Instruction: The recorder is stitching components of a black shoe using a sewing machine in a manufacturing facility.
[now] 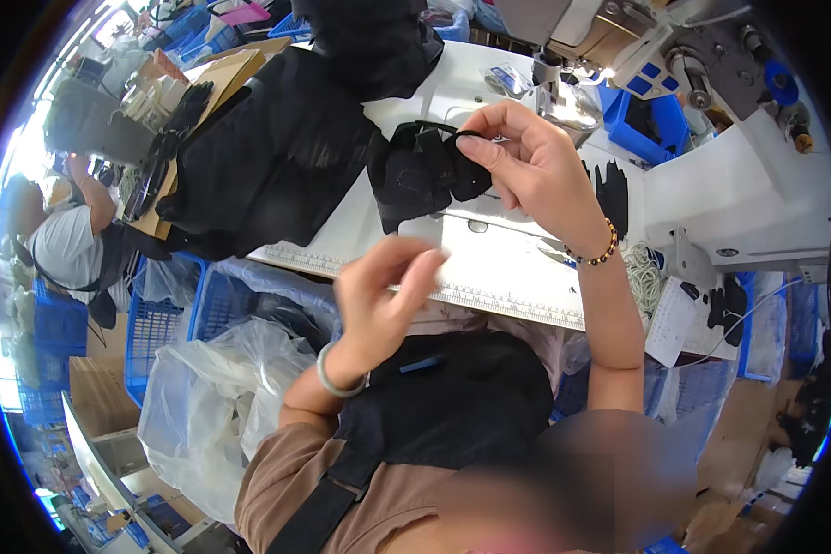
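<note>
Hands up over the sewing table, a small black fabric piece pinched in the right one.

Nearest me, at 6 o'clock, my view is blurred out over the lap, and the dark cloth (452, 397) lying there is hard to read — I cannot tell its shape. My left hand (379, 300) hovers just below centre, motion-smeared, fingers loosely curled and holding nothing I can make out; a pale bangle (334, 377) rings the wrist. Up toward 12 o'clock my right hand (526, 162), beaded bracelet (593, 256) on its wrist, grips the black fabric piece (425, 171) between thumb and fingertips above the white table (517, 268). A ruler strip (517, 303) edges the table. Farther off, a heap of black fabric (268, 157) at 11 o'clock and the sewing machine (702, 83) at 1 o'clock — its needle area is partly hidden by my fingers.
</note>
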